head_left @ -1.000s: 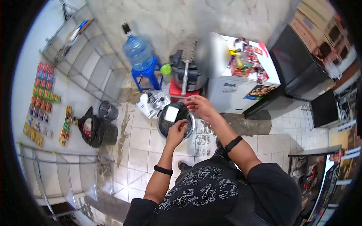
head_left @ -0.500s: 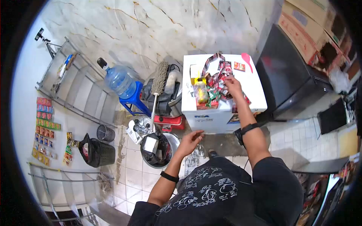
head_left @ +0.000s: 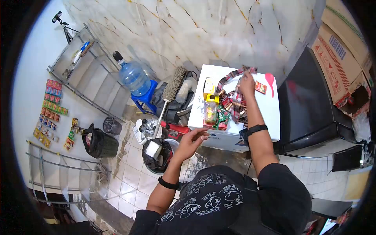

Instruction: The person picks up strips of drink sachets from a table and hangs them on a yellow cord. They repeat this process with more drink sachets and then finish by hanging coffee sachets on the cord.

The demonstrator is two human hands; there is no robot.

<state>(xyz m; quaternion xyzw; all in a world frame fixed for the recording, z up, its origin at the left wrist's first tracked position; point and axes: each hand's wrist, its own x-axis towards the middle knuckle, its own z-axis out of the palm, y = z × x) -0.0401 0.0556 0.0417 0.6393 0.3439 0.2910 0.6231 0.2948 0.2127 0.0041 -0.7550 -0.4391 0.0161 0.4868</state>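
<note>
right hand [head_left: 247, 80] on sachet strip [head_left: 231, 75], left hand [head_left: 192, 140] open beside freezer [head_left: 270, 117]

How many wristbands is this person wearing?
2: a black wristband on the left arm above the floor, and another black wristband on the right arm at the white chest's front edge.

No lettering reads clearly on the white freezer [head_left: 250, 129] or cardboard box [head_left: 337, 66].

Your right hand [head_left: 247, 83] covers the sachet strip [head_left: 231, 78] beneath its fingers. The sachet print is too small to read.
</note>
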